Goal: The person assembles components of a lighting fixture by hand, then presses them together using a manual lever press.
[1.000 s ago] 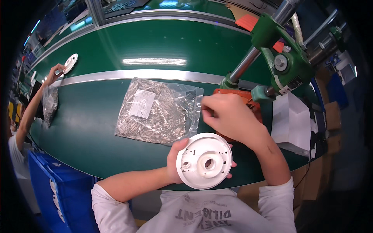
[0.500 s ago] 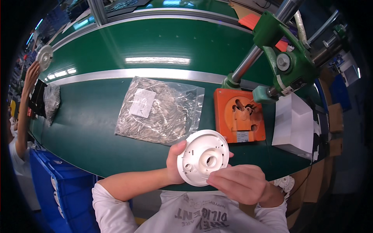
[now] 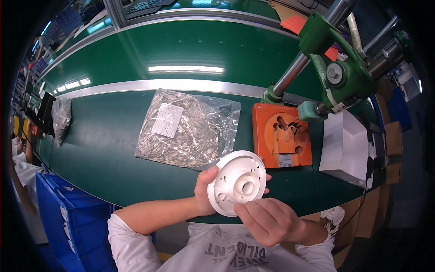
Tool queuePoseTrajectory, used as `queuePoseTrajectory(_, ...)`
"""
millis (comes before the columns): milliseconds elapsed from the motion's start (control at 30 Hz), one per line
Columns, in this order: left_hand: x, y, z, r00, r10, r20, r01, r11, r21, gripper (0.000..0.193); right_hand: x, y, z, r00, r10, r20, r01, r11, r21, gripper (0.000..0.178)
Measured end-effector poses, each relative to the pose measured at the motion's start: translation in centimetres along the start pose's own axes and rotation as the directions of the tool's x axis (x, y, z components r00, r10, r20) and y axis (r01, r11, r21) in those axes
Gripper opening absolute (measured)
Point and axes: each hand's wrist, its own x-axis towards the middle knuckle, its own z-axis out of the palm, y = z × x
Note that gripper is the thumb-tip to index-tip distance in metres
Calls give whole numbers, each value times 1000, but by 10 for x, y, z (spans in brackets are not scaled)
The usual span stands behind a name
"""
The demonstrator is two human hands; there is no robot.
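Note:
My left hand (image 3: 205, 191) grips a round white plastic housing (image 3: 229, 177) by its rim, tilted with its inner side up. A ribbed central collar, a smaller round socket and several small slots show inside it. At the housing's near edge, my right hand (image 3: 267, 220) is closed in a pinch, its fingertips over the lower part of the disc. A thin pin seems to stick out from the fingertips; most of it is hidden. Just beyond the housing lies a clear plastic bag (image 3: 195, 136) full of thin metal pins, with a white label (image 3: 167, 120) on it.
An orange fixture block (image 3: 268, 147) sits under a green press (image 3: 337, 75) at the right, beside a white open box (image 3: 344, 149). Blue crates (image 3: 74, 213) stand at lower left. Another bag (image 3: 61, 120) lies far left, near a co-worker's arm (image 3: 22, 186). Cardboard boxes stand at the right.
My right hand has shifted slightly left along the housing's near edge, still pinching. My left hand keeps its hold. The co-worker's raised arm and white disc at far left have dropped from sight there.

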Motion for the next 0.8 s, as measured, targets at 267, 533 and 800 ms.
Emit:
queuePoseTrajectory(267,1,-4,1,998,48,-29,-49,998,-44,110,4,-1,-2,998,-44,40,46,997,-69,27)
queuePoseTrajectory(533,-2,-3,0,998,53,-21,-52,997,51,112,14,-5,-11,992,-79,95,98,970,-221,19)
queuePoseTrajectory(800,-2,-5,2,997,42,-64,-36,994,100,109,17,-3,-16,988,-69,136,97,972,-214,21)
